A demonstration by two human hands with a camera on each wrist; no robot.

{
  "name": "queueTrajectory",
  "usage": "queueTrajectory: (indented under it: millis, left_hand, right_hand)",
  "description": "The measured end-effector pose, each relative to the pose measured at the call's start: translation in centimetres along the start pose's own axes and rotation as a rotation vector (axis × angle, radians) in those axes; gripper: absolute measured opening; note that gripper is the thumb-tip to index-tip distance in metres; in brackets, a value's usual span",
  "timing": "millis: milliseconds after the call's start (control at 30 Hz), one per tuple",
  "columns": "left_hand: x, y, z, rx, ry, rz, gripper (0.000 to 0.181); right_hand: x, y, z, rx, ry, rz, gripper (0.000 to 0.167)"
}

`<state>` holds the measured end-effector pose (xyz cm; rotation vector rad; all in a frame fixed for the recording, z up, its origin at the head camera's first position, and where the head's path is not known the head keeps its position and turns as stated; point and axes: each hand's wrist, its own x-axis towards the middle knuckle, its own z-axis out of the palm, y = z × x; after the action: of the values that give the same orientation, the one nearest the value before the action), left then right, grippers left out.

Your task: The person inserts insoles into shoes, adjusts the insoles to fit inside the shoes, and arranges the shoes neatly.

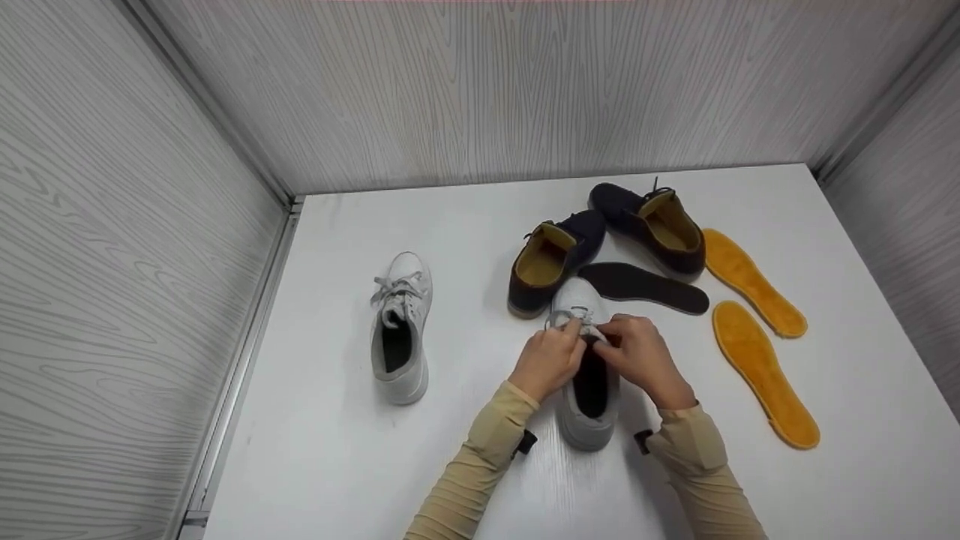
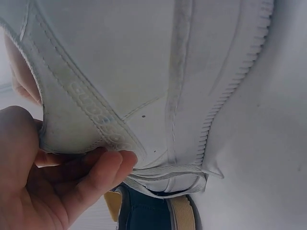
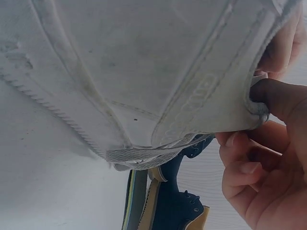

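A white lace-up sneaker (image 1: 589, 433) stands upright in front of the person, its toe pointing away. The left hand (image 1: 551, 361) pinches the left edge of its opening near the laces; in the left wrist view its thumb goes inside the shoe and the fingers lie along the outer side (image 2: 124, 62). Opposite it, the right hand (image 1: 643, 358) pinches the right edge, with the thumb inside and curled fingers (image 3: 235, 148) outside. The grey-white laces (image 3: 144, 155) hang over the front. Part of the tongue is hidden behind the hands.
Another white sneaker (image 1: 403, 382) stands to the left. Two dark blue shoes (image 1: 589, 225) with tan linings are beyond the hands. A dark insole (image 1: 645, 289) lies beside the sneaker's toe, and two yellow-orange insoles (image 1: 765, 371) lie at the right.
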<state>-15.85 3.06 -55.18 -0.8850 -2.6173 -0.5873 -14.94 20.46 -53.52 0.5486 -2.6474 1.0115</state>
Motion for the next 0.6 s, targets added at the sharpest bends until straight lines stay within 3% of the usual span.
queueTrajectory:
  millis: [133,333,600]
  left_hand:
    - [0.2,-0.2,-0.1,-0.047,-0.042,-0.022,0.011]
    - [1.0,-0.9,-0.3,-0.215,-0.123,-0.097,0.015]
    - [1.4,-1.6,-0.2,-0.343,-0.149,-0.135,0.019]
  right_hand:
    - [0.1,0.2,0.1,-0.011,0.014,-0.012,0.021]
    - [0.6,0.6,0.1,-0.006,0.02,-0.008,0.027]
    - [0.8,1.0,0.1,0.018,-0.015,0.019,0.035]
